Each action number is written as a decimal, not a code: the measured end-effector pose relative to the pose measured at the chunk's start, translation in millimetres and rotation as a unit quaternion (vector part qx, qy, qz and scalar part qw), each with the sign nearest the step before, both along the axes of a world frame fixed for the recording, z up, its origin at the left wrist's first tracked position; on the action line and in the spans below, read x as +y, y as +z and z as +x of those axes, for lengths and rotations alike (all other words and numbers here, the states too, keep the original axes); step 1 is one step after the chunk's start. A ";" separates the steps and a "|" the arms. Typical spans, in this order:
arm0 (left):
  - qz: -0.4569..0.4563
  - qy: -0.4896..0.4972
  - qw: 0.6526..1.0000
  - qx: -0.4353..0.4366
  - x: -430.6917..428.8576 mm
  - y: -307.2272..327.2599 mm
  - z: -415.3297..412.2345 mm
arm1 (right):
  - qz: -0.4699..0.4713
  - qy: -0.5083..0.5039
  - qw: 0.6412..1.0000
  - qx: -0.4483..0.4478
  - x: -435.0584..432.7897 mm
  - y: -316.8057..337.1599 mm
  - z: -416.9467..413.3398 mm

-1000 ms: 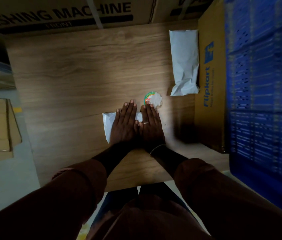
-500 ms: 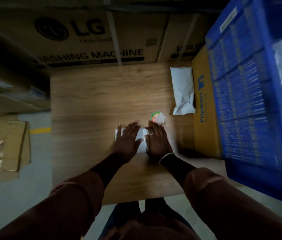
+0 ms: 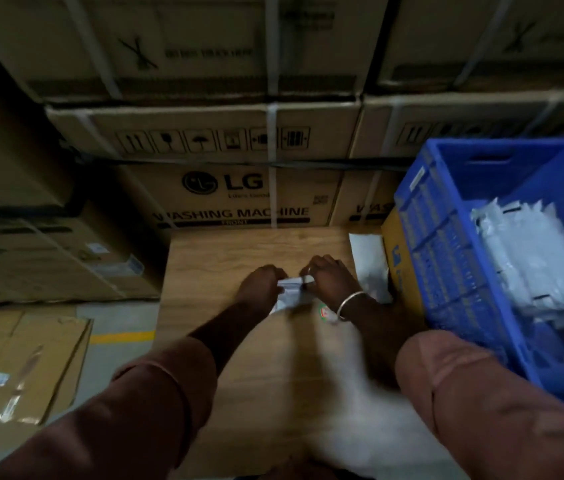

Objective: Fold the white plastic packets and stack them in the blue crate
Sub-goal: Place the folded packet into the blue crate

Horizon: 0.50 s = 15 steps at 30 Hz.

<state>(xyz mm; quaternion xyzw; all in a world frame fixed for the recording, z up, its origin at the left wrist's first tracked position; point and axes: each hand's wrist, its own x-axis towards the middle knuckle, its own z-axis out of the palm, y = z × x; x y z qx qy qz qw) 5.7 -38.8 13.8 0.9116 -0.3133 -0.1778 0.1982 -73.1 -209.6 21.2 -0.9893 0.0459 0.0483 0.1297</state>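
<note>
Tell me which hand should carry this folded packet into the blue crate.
Probably right. The left hand and right hand both grip the folded packet, but the right is nearer the blue crate beside it.

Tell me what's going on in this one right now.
A person at the wooden table holds a small white plastic packet between both hands. The left hand and the right hand each grip one end with curled fingers, and the packet looks part-folded. The blue plastic crate on the right already holds a pile of white packets. Another flat white packet lies on the table beside a yellow cardboard box. Large brown cardboard cartons are stacked behind.
</note>
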 end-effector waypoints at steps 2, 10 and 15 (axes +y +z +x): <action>-0.026 0.000 0.999 -0.032 -2.5 41.9 23.9 | 0.002 0.012 0.999 -0.035 -6.9 40.2 23.9; -0.083 -0.002 0.990 -0.112 2.4 171.6 93.4 | 0.006 -0.018 0.998 -0.066 -14.9 172.4 93.2; -0.110 -0.011 0.987 -0.119 9.2 199.8 104.8 | 0.012 -0.032 0.995 -0.093 -7.9 199.2 97.6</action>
